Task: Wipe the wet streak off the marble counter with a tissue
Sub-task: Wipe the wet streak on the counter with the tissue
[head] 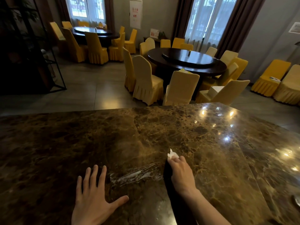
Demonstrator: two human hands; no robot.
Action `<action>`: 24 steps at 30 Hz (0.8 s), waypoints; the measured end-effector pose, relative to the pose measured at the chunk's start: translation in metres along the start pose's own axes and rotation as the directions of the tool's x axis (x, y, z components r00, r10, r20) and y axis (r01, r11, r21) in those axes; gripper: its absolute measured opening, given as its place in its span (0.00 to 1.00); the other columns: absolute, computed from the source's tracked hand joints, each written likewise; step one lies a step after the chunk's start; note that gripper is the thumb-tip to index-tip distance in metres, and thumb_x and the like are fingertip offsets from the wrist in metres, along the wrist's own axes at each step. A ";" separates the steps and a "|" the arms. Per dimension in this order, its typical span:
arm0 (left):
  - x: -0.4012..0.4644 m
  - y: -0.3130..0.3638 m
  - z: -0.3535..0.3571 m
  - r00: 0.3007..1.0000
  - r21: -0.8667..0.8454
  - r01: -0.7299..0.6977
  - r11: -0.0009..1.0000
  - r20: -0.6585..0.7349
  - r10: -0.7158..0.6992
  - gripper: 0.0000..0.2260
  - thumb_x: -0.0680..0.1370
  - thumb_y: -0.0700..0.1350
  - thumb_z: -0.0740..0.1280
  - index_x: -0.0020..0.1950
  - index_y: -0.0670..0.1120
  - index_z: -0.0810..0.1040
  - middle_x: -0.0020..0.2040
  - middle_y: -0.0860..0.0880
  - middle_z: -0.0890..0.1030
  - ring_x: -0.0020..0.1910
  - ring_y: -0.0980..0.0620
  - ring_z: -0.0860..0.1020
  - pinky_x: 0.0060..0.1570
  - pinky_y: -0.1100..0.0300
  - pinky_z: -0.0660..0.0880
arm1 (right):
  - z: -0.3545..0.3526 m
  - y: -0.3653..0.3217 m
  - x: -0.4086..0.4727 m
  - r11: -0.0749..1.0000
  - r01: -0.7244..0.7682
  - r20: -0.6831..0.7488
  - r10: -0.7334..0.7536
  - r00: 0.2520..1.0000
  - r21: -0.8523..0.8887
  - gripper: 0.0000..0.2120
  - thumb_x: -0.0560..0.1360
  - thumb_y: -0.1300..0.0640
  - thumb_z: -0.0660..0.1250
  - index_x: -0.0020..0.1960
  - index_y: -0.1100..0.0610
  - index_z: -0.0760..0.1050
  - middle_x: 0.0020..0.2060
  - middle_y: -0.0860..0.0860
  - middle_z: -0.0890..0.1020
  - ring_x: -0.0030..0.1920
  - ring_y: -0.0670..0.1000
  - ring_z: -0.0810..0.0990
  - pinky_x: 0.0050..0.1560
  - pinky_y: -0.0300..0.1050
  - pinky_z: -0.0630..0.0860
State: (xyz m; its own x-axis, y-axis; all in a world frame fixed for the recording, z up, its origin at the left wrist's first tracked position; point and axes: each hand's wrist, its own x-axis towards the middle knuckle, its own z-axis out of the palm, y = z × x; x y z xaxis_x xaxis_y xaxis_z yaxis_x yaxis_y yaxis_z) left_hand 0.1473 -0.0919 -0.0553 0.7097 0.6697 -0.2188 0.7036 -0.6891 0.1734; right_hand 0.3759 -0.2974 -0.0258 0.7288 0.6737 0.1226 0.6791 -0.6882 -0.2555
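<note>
A pale wet streak lies slantwise on the brown marble counter, between my two hands. My left hand rests flat on the stone with fingers spread, just left of the streak. My right hand sits at the streak's right end, fingers closed on a small crumpled white tissue that sticks out past the fingertips. The tissue is beyond the streak, not on it. My right forearm casts a dark shadow over the counter to its left.
The counter's far edge runs across the view; beyond it lie a tiled floor, round dark dining tables and several yellow-covered chairs. A seam in the stone runs down the right. A dark shelf frame stands at left.
</note>
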 end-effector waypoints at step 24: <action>0.001 -0.006 0.005 0.999 -0.030 -0.030 0.999 -0.046 0.029 0.65 0.54 0.92 0.37 0.81 0.55 0.28 0.84 0.49 0.31 0.82 0.47 0.28 0.82 0.40 0.33 | 0.013 -0.043 -0.059 0.967 0.243 -0.031 -0.241 0.970 0.083 0.06 0.77 0.52 0.63 0.44 0.51 0.78 0.43 0.45 0.81 0.46 0.49 0.76 0.38 0.44 0.76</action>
State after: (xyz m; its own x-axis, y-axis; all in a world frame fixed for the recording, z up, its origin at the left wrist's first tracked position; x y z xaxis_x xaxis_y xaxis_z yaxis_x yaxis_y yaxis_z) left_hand 0.1438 -0.0887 -0.0616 0.7305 0.6617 -0.1690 0.6826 -0.7003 0.2088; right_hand 0.3021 -0.3040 -0.0342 0.5461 0.8110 0.2099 0.8259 -0.4794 -0.2967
